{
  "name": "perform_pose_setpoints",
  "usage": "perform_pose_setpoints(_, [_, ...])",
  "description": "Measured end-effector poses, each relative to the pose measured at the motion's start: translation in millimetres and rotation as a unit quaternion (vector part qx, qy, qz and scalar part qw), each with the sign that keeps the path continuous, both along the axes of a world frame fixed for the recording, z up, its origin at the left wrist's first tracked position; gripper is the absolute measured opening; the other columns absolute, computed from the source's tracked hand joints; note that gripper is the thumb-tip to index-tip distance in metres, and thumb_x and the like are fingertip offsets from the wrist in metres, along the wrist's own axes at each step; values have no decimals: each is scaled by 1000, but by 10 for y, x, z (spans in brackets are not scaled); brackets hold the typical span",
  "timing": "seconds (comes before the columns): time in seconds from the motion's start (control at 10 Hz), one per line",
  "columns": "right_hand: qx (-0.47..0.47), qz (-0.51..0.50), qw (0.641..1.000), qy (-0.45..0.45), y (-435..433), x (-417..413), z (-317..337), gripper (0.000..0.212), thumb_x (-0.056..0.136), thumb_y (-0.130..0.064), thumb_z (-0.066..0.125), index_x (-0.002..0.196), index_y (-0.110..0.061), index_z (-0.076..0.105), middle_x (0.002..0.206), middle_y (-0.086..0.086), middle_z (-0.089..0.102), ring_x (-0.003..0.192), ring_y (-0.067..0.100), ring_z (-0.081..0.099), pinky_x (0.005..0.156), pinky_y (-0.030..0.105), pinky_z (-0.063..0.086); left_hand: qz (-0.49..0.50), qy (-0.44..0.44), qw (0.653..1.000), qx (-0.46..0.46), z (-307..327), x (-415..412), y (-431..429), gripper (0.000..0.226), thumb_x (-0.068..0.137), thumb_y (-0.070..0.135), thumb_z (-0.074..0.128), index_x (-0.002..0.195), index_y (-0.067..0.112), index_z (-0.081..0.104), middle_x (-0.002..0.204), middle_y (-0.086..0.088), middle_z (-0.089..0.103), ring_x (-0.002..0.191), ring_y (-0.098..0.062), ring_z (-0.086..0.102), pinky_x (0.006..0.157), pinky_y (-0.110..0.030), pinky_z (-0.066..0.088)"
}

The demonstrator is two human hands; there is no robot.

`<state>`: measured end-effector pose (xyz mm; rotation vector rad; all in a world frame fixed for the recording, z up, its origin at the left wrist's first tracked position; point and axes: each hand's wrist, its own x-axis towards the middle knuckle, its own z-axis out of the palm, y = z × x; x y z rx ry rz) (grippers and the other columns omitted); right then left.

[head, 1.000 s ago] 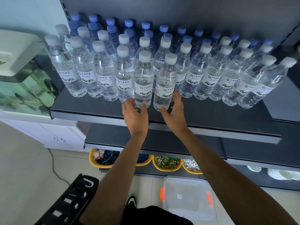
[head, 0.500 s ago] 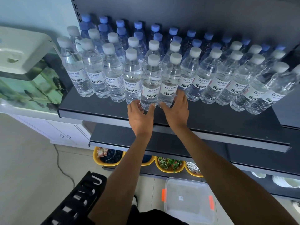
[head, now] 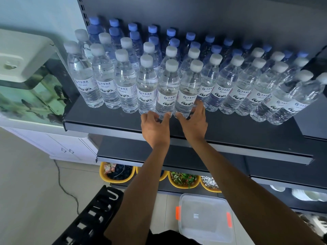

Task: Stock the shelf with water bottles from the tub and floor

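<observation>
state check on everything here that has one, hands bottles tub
left hand, grips left front bottle at its base
right hand, grips right front bottle at its base
left front bottle, upright, capped, on the shelf
right front bottle, upright, capped, on the shelf
other bottles, upright, capped, in rows
clear tub, on the floor, no bottles inside

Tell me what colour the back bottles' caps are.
The caps are blue; the head view shows them.
</observation>
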<state>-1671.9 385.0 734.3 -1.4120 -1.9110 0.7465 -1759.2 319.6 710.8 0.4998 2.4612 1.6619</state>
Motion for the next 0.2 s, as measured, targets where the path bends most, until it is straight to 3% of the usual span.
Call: perform_pose_setpoints(0.2, [-8, -14, 999, 37, -38, -3, 46, 70, 82, -39, 81, 138, -23, 43, 127, -2, 53, 116, 24, 56, 98, 58, 48, -9, -11, 1000, -19, 28, -12, 13, 34, 80, 50, 77, 75, 20, 61, 95, 10, 49, 76, -19, 60, 64, -35, 53])
